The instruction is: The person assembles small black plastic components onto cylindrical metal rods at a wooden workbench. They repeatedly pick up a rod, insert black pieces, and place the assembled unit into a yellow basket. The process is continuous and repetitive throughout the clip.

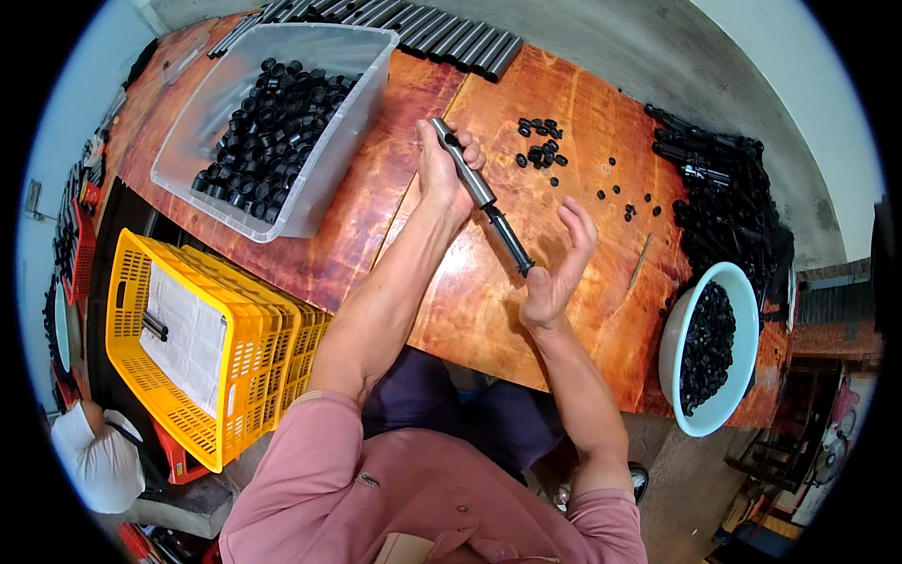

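Steadying the silver tube (476,182), apparently, left fingers (472,150) gripped it; the open right hand (558,283) only thumbed the black rod (508,242) beyond.

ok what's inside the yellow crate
Inside the yellow crate lies a white sheet with silver-and-black tubing on it. Whatever is beneath the sheet is covered and can't be seen.

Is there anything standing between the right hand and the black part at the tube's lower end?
Nothing visible stands there: the open right hand is beside the lower tip of the black part, and the left hand grips the silver tube.
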Demonstrator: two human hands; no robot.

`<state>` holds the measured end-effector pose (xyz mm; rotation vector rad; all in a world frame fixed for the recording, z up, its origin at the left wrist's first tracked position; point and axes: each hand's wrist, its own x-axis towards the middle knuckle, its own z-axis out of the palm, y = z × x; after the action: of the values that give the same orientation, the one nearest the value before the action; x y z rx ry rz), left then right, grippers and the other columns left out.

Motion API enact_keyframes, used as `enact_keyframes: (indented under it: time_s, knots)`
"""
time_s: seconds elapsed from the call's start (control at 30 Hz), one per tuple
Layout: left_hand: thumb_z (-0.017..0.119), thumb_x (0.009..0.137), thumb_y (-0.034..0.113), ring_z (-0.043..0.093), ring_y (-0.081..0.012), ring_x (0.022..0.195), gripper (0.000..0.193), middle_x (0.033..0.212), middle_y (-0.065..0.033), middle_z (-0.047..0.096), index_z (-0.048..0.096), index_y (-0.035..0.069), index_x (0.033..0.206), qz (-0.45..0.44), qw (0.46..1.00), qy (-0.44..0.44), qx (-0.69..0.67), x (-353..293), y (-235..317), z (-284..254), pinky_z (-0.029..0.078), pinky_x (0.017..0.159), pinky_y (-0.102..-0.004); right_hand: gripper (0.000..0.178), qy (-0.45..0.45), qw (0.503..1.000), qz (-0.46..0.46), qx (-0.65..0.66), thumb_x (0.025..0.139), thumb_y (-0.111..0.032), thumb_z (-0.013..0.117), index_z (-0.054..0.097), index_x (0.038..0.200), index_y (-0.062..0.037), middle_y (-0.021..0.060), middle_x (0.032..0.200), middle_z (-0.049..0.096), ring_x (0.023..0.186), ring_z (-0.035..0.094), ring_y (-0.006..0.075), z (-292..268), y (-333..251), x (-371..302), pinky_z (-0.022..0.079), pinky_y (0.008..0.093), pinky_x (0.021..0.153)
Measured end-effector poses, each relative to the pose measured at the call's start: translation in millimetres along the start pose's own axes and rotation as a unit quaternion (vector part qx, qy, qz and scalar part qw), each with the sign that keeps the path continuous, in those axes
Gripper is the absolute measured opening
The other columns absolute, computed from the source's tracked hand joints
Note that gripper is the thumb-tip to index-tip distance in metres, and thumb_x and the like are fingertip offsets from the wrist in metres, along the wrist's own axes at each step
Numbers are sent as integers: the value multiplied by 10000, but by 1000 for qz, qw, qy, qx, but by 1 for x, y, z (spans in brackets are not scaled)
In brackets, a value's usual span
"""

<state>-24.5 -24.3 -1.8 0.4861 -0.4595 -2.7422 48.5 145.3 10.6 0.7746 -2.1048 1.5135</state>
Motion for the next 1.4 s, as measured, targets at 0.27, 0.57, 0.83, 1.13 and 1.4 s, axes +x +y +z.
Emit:
enact_keyframes:
  time_s: [0.27,0.57,0.83,1.13,1.4]
  knots:
    - [348,1048,559,438,-135,497,470,704,-37,506,459,107,977,-10,1000,-7,13,-18,-10,6,364,444,-278,831,36,999,20,13,900,-612,542,373,1411,22,219,1470,347,1359,349,340,9,5,2,325,484,1067]
    - [385,1048,531,507,-161,577,436,732,-40,517,482,109,1000,-78,996,-32,34,-38,-32,8,420,515,-294,662,73,982,130,112,1014,-539,413,427,1376,15,151,1385,445,1335,399,268,14,12,7,261,422,1143]
    - [540,1029,311,572,-209,737,247,871,-89,564,506,67,1013,-65,997,-5,-30,-17,-17,2,528,672,-349,310,70,940,276,188,1034,-264,529,551,1188,4,59,1050,592,918,551,115,4,11,6,461,274,817]
    - [606,1001,262,562,-188,729,209,850,-67,542,511,77,1010,-7,1000,-10,-16,-7,-6,-6,517,634,-318,272,-51,924,303,229,925,-66,681,562,1164,-8,31,930,592,760,539,55,5,14,0,432,186,674]
    - [522,1036,353,535,-178,758,294,888,-65,537,518,91,1169,-18,999,-32,-6,-19,-2,3,493,681,-318,315,-150,960,203,-122,887,-186,695,639,1144,-12,147,744,645,626,627,250,7,-1,6,486,360,588]
